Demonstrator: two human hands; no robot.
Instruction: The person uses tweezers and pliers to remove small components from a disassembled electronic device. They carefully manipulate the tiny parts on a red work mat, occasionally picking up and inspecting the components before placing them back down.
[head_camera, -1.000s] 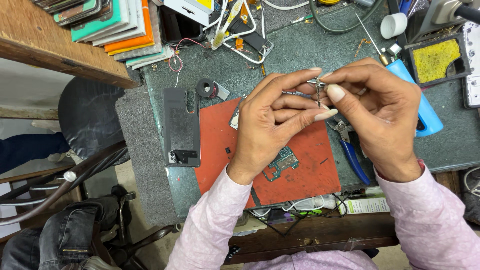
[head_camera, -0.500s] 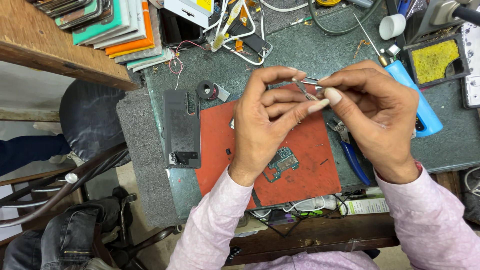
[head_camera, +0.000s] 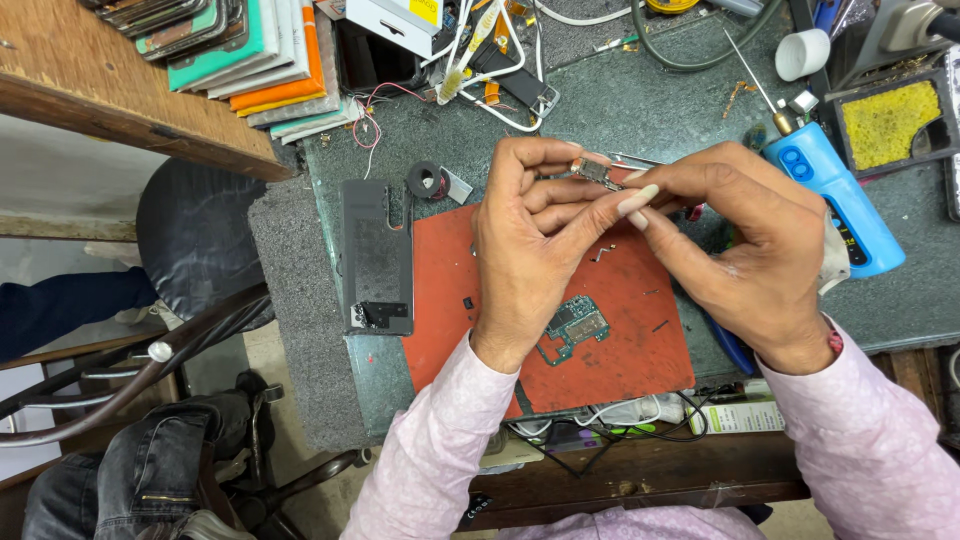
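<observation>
Both hands, left (head_camera: 530, 250) and right (head_camera: 745, 250), pinch a small metal part (head_camera: 598, 174) above the red mat (head_camera: 620, 330); circuit board (head_camera: 572, 328) lies untouched, phone back (head_camera: 377, 255) beside

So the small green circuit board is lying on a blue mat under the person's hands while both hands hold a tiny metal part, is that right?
Not quite: the mat is red, not blue, as the head view shows. The rest holds: the small green circuit board lies on it under the hands, and the left hand and right hand together hold a tiny metal part at their fingertips.
</observation>
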